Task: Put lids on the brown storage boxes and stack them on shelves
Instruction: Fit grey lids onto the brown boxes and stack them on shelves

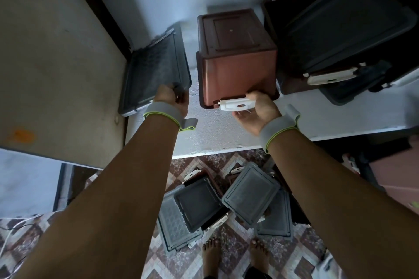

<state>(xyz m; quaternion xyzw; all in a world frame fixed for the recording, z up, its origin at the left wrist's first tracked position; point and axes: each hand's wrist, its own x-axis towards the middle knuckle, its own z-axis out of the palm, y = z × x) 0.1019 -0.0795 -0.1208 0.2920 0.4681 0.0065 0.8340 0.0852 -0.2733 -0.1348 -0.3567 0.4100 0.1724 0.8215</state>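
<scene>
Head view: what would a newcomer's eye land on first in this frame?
The brown plastic storage box stands out mid-frame on the white shelf, with the right hand holding its white latch. Just left of it, the left hand grips the near edge of a flat grey plastic lid. Lower down, between the arms, a heap of grey lids lies on the patterned floor.

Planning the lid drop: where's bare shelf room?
Free: shelf front edge below the brown box, between left hand and right hand; narrow strip between grey lid and brown box. Crowded: dark boxes on the right, lids piled on the floor.
</scene>
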